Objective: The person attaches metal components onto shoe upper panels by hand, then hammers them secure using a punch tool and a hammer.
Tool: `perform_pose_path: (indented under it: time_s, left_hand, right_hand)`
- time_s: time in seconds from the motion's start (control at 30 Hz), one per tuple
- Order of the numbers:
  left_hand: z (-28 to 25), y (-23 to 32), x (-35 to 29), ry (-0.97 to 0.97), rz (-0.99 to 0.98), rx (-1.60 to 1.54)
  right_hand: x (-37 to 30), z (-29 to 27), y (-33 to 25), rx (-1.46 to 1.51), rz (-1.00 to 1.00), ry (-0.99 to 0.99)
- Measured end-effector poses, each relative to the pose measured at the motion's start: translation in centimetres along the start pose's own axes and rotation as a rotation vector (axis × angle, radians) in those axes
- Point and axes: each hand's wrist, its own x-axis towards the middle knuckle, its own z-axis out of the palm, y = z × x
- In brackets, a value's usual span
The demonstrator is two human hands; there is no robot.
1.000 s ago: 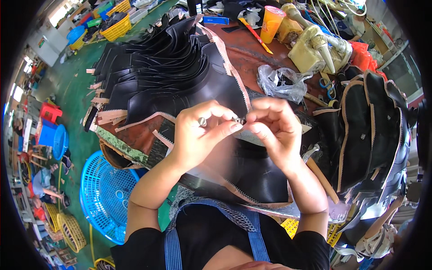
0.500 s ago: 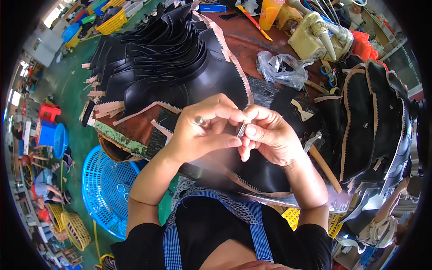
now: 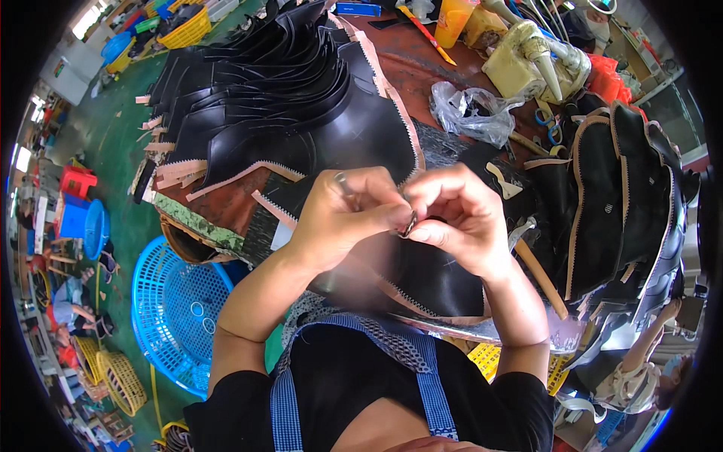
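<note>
My left hand (image 3: 335, 218) and my right hand (image 3: 465, 218) meet above the work table. Both pinch a small, dark, shiny metal piece (image 3: 409, 224) between their fingertips; its exact kind is too small to make out. A ring (image 3: 341, 181) shows on a finger of the left hand. Below the hands lies a black leather piece (image 3: 444, 282) with a pale pink, zigzag-cut edge. Beyond them, to the left, a thick stack of similar black leather pieces (image 3: 271, 128) overlaps in layers.
More black pieces (image 3: 602, 203) stand at the right beside a wooden-handled tool (image 3: 542, 280). A plastic bag (image 3: 478, 113), scissors (image 3: 550, 124) and a pale machine-like block (image 3: 520, 60) sit farther back. A blue basket (image 3: 154, 301) stands left of the table. Another person (image 3: 640, 377) is at the far right.
The fingers have turned the small metal piece, which now shows less of its surface. My right hand's fingers have curled and risen slightly; the left fingertips have closed in.
</note>
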Motion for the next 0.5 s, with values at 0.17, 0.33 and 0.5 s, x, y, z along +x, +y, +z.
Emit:
perform_pose_path:
  time_s: [0.17,0.33,0.5]
  left_hand:
    - [1.5,0.6,-0.2,0.031,-0.049,0.027]
    - [1.2,-2.7,-0.8,0.188,-0.158,0.024]
    - [0.9,-5.4,-0.8,0.36,-0.154,-0.366]
  right_hand:
    - [-0.1,-1.5,0.7,0.252,-0.01,-0.017]
    - [-1.0,-0.4,2.2,0.107,0.027,0.098]
    - [-1.4,-0.5,3.3,-0.432,-0.115,0.151]
